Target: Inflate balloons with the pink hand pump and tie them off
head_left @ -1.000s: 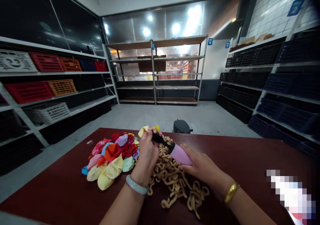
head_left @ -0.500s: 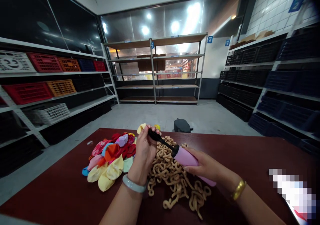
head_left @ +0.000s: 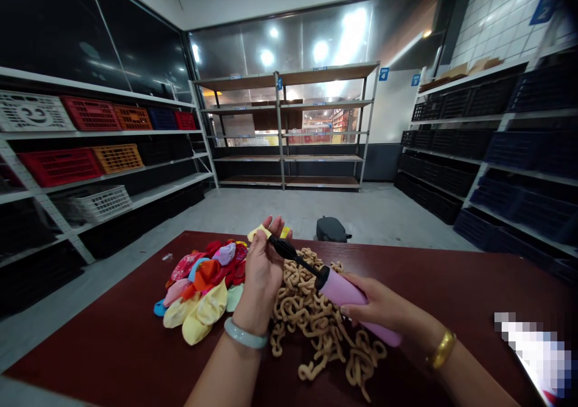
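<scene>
My right hand (head_left: 383,308) is wrapped round the pink barrel of a hand pump (head_left: 350,298) and holds it slanting up to the left. Its black nozzle (head_left: 289,251) points into my left hand (head_left: 264,262), whose fingers pinch a limp yellow balloon (head_left: 258,232) at the nozzle tip. Both hands hover above a tangle of tan twisted long balloons (head_left: 316,320) on the dark red table (head_left: 112,347). A heap of flat balloons in several colours (head_left: 203,280) lies just left of my left hand.
Metal shelving with red, orange and white crates (head_left: 90,148) lines the left wall, and dark crates (head_left: 497,136) fill the racks on the right. A bare shelf unit (head_left: 289,130) stands at the back. A dark bag (head_left: 332,229) lies on the grey floor beyond the table.
My right hand has slid back down the pump barrel toward me and to the right, baring more of the pink barrel. My left hand has risen slightly with the yellow balloon.
</scene>
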`<state>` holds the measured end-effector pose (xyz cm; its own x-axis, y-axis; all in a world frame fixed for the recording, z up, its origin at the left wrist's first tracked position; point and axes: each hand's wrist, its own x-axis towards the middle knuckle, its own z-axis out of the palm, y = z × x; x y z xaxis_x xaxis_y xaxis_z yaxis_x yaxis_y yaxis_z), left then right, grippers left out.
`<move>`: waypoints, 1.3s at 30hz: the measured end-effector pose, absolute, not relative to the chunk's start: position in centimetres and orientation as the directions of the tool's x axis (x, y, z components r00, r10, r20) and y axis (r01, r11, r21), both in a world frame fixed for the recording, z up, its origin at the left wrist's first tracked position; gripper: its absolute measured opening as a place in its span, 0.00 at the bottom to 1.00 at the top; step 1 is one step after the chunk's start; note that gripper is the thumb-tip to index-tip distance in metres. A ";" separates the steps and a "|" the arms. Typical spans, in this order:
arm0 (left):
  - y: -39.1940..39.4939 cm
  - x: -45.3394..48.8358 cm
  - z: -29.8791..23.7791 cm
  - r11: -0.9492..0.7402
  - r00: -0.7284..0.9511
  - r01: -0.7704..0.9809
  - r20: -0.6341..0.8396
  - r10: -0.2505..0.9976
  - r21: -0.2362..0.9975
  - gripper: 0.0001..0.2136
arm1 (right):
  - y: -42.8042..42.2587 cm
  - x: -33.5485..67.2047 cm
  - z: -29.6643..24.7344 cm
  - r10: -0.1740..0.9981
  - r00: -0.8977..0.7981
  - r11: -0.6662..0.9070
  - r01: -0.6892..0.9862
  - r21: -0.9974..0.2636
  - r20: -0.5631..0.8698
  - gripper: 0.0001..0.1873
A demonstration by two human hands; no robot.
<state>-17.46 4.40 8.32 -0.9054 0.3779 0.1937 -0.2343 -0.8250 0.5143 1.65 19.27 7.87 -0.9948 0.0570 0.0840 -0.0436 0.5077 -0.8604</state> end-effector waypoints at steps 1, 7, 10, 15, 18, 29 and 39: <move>4.5 -17.5 8.2 -0.833 -0.916 -0.214 0.192 0.353 0.511 0.11 | 19.2 1.6 7.8 0.059 -0.995 0.500 -0.041 -0.865 0.081 0.28; 4.8 -17.4 7.9 -0.824 -0.919 -0.179 0.207 0.334 0.537 0.14 | 19.6 1.5 6.9 0.059 -0.998 0.402 0.052 -0.914 -0.031 0.31; 4.8 -17.1 8.1 -0.794 -0.901 -0.197 0.214 0.378 0.576 0.15 | 19.9 1.7 7.1 0.046 -0.999 0.392 0.044 -0.919 -0.029 0.31; 5.3 -15.7 7.7 -0.681 -0.812 -0.321 0.178 0.555 0.658 0.14 | 20.3 2.1 8.0 0.036 -0.999 0.431 -0.018 -0.902 0.037 0.29; 6.0 -14.1 7.1 -0.620 -0.755 -0.388 0.151 0.638 0.682 0.12 | 20.6 2.1 8.0 0.032 -0.998 0.424 -0.035 -0.905 0.054 0.28; 7.3 -11.7 7.1 -0.739 -0.784 -0.373 0.235 0.575 0.561 0.10 | 19.9 1.2 6.7 0.152 -0.979 0.754 0.025 -0.657 0.137 0.30; 3.6 -18.3 8.9 -0.871 -0.937 -0.083 0.260 0.233 0.484 0.11 | 23.0 0.9 4.1 0.231 -0.914 0.955 0.148 -0.258 0.332 0.29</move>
<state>-18.32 3.57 8.91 -0.9370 0.2331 0.2600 -0.0826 -0.8713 0.4837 0.90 22.96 4.10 -0.9144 0.2311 0.3325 0.1476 0.9549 -0.2576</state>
